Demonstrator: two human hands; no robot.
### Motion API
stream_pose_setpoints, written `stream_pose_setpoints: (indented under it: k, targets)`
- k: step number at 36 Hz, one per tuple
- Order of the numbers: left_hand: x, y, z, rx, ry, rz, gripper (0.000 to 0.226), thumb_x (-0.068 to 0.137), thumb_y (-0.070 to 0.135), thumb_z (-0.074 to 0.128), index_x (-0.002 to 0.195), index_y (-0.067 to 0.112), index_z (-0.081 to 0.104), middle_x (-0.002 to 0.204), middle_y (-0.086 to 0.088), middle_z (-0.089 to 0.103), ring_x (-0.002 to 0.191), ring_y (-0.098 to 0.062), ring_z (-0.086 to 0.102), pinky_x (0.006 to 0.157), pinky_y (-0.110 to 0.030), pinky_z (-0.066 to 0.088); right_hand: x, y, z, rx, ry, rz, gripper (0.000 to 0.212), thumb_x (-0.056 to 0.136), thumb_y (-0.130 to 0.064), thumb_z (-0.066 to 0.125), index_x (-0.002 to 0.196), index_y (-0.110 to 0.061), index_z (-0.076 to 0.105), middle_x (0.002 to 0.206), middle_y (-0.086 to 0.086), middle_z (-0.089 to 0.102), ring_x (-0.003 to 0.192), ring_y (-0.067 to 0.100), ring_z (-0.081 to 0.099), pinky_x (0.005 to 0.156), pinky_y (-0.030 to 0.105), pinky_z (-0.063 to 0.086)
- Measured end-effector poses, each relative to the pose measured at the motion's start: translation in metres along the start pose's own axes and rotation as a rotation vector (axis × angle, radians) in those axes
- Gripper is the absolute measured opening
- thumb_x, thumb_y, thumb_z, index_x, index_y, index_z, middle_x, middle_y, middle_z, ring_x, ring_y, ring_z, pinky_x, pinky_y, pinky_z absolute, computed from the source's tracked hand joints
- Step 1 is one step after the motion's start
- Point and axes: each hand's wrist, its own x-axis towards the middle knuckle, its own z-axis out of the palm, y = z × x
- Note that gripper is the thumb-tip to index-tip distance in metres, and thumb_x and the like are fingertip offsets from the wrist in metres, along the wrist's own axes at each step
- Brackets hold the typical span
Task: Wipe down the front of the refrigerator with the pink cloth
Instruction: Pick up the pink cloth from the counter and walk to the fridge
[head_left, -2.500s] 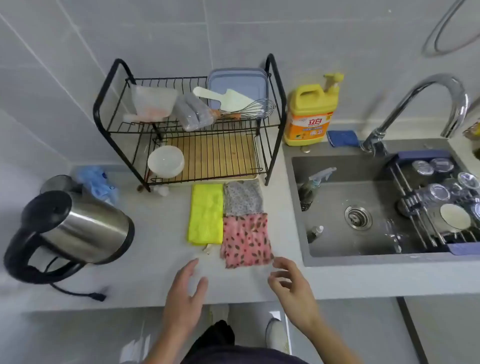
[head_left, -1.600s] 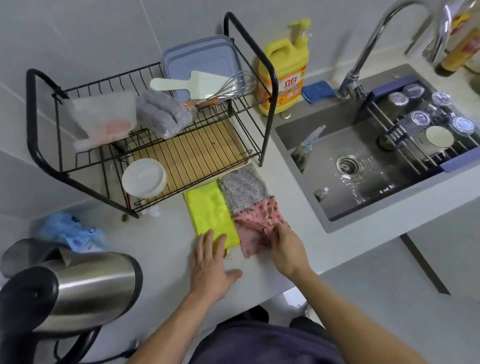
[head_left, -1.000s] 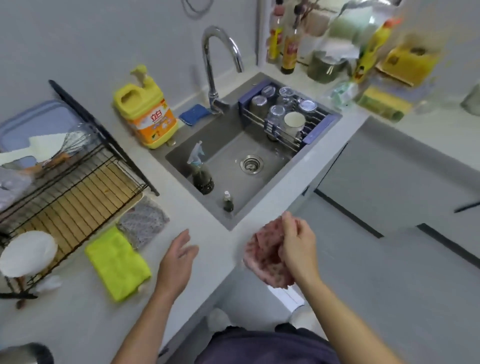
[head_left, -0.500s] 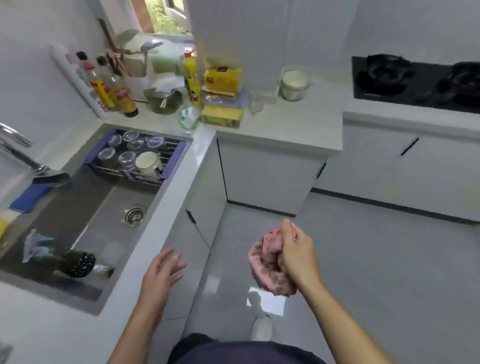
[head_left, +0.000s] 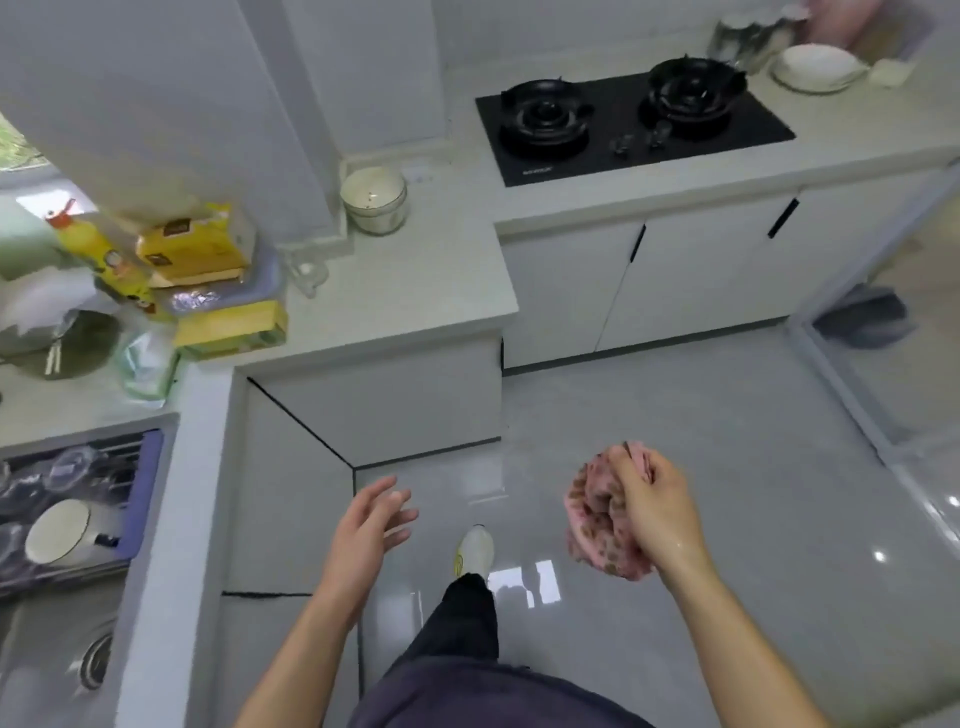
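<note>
The right hand (head_left: 655, 512) is closed in a loose fist on the pink cloth (head_left: 597, 525), bunched and hanging above the floor (head_left: 727, 467) on the near side of the hob (head_left: 631, 124); the left hand (head_left: 371, 525) is spread open and holds nothing, left of the cloth. No refrigerator is in view, so the person is likely mid-walk, a shoe (head_left: 475, 548) stepping onto glossy, possibly slippery tile. Risks: loose folds slipping from the fist, or the crumpled wad wiping poorly unless opened flat.
</note>
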Motion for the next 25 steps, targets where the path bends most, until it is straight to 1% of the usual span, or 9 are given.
stream_pose_setpoints:
  k: [3,5,7,9,13,15,17,21,25]
  targets:
    - [0.04,0.029,0.019,0.053,-0.079,-0.003,0.025,0.105,0.021,0.061,0.13,0.021,0.065,0.121,-0.006,0.076,0.109,-0.025,0.074,0.101,-0.045,0.056,0.021,-0.011,-0.002,0.021,0.064,0.041,0.028,0.101,-0.03,0.061,0.079,-0.013,0.063,0.083,0.005,0.069,0.081,0.022,0.065,0.066,0.033,0.046]
    - [0.067,0.048,0.029,0.068,-0.121,-0.016,0.025,0.105,0.022,0.062,0.13,0.021,0.066,0.119,-0.005,0.077,0.108,-0.025,0.075,0.099,-0.045,0.056,0.033,-0.021,-0.001,0.058,0.103,0.064,0.024,0.103,-0.028,0.059,0.083,-0.015,0.064,0.084,0.001,0.07,0.08,0.016,0.065,0.066,0.029,0.046]
    - [0.094,0.064,0.038,0.096,-0.156,-0.031,0.024,0.105,0.022,0.061,0.128,0.02,0.068,0.118,-0.005,0.078,0.109,-0.025,0.075,0.099,-0.044,0.055,0.047,-0.032,0.001,0.082,0.139,0.079,0.02,0.105,-0.027,0.057,0.088,-0.02,0.065,0.088,-0.003,0.07,0.081,0.006,0.063,0.066,0.023,0.044]
    - [0.118,0.08,0.048,0.142,-0.207,-0.032,0.023,0.106,0.022,0.06,0.128,0.02,0.068,0.117,-0.005,0.078,0.108,-0.024,0.075,0.096,-0.042,0.055,0.061,-0.043,0.002,0.103,0.179,0.087,0.018,0.105,-0.028,0.056,0.089,-0.025,0.064,0.094,-0.005,0.07,0.085,0.003,0.063,0.067,0.021,0.044]
    - [0.158,0.11,0.074,0.233,-0.309,-0.021,0.022,0.107,0.023,0.058,0.126,0.021,0.068,0.113,-0.003,0.079,0.107,-0.024,0.075,0.095,-0.039,0.055,0.086,-0.057,0.001,0.18,0.266,0.144,0.016,0.106,-0.03,0.054,0.094,-0.028,0.063,0.1,-0.006,0.07,0.092,0.006,0.064,0.074,0.026,0.049]
    - [0.173,0.125,0.091,0.264,-0.368,-0.022,0.022,0.107,0.022,0.057,0.125,0.019,0.07,0.113,-0.004,0.079,0.108,-0.025,0.075,0.094,-0.04,0.055,0.096,-0.061,-0.003,0.218,0.309,0.175,0.014,0.106,-0.031,0.053,0.1,-0.028,0.066,0.103,-0.006,0.072,0.097,0.011,0.068,0.082,0.033,0.054]
    - [0.184,0.14,0.111,0.287,-0.425,-0.014,0.023,0.106,0.022,0.057,0.125,0.018,0.07,0.115,-0.006,0.078,0.108,-0.026,0.075,0.097,-0.043,0.055,0.105,-0.063,-0.009,0.242,0.353,0.201,0.015,0.105,-0.031,0.054,0.105,-0.025,0.068,0.106,-0.004,0.073,0.101,0.015,0.07,0.091,0.039,0.056]
    - [0.198,0.166,0.158,0.336,-0.541,0.024,0.024,0.108,0.021,0.053,0.126,0.016,0.068,0.113,-0.005,0.079,0.11,-0.027,0.074,0.101,-0.045,0.054,0.116,-0.065,-0.03,0.304,0.436,0.233,0.015,0.104,-0.028,0.056,0.107,-0.022,0.069,0.105,-0.004,0.075,0.101,0.015,0.071,0.09,0.037,0.056]
    - [0.21,0.181,0.209,0.372,-0.618,0.037,0.026,0.108,0.019,0.053,0.128,0.013,0.067,0.115,-0.009,0.078,0.112,-0.029,0.072,0.096,-0.042,0.054,0.13,-0.061,-0.06,0.319,0.51,0.256,0.013,0.103,-0.027,0.057,0.105,-0.022,0.068,0.105,-0.003,0.074,0.101,0.017,0.07,0.094,0.041,0.056]
